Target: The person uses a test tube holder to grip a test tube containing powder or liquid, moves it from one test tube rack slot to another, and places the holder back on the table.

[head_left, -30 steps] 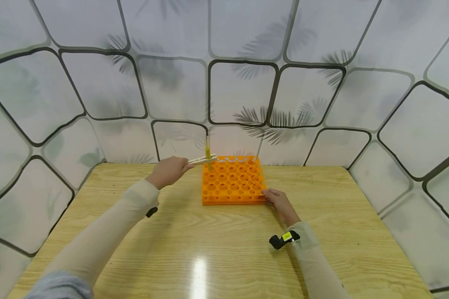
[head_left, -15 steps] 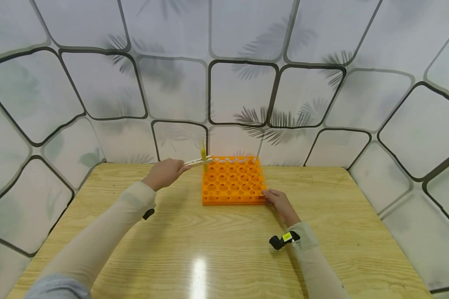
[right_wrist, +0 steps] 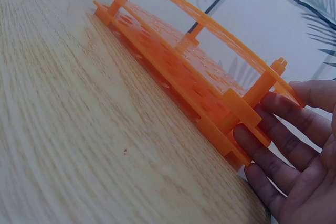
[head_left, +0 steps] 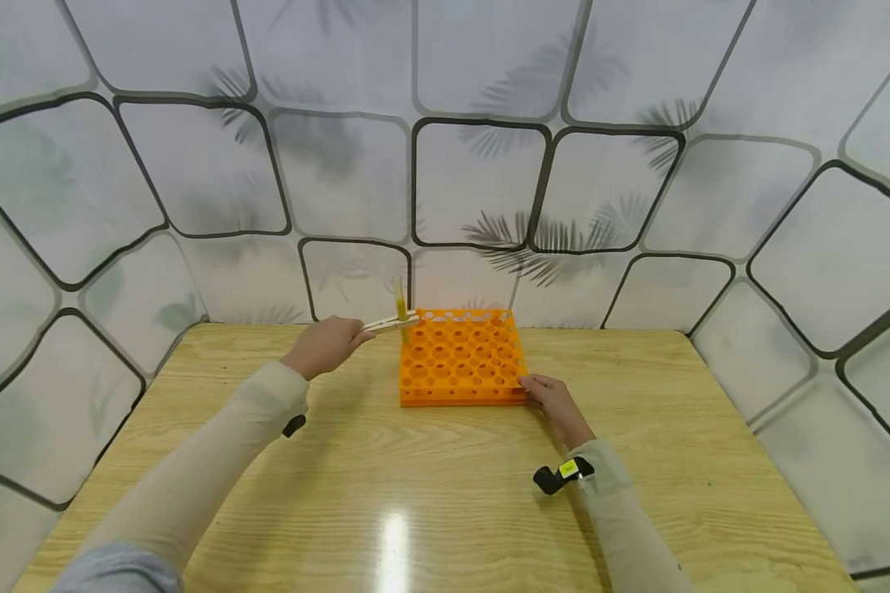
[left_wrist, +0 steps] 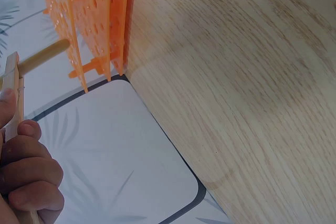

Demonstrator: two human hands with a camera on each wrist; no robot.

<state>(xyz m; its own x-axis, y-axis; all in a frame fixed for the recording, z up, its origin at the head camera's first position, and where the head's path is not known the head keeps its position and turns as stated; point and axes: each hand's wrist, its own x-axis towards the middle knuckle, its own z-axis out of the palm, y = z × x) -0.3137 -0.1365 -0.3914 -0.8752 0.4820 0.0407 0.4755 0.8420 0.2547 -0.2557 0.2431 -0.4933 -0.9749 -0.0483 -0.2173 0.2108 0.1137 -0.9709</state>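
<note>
The pale wood-grain worktop [head_left: 445,469] carries an orange test-tube rack [head_left: 463,397] toward its far side, ahead of the person and between the two hands. The rack stands level, its perforated top plate [head_left: 464,344] facing up.

The right hand [head_left: 555,405] holds the rack lightly at its near right corner, thumb over the plate's edge, fingers against the side below. The left hand [head_left: 325,344] is raised beside the rack's left side, fingers curled around a wooden test-tube clamp [head_left: 387,324], which points roughly level toward the rack and nips a slim test tube [head_left: 401,303] near its tip.

The tube lies to the right of the left hand, by the rack's far left corner, so the left hand is the nearer; the right is diagonally across the rack. Its long axis runs nearly upright, crosswise to the clamp, the top leaning slightly left in the head view.

What counts is how the tube's rounded lower end [left_wrist: 64,44] meets the plate: it points at the plate close to its edge. Depth reads poorly here, so whether it touches, lines up with a hole or sits just outside cannot be told. Yellow liquid [head_left: 401,310] shows just above the clamp.
</note>
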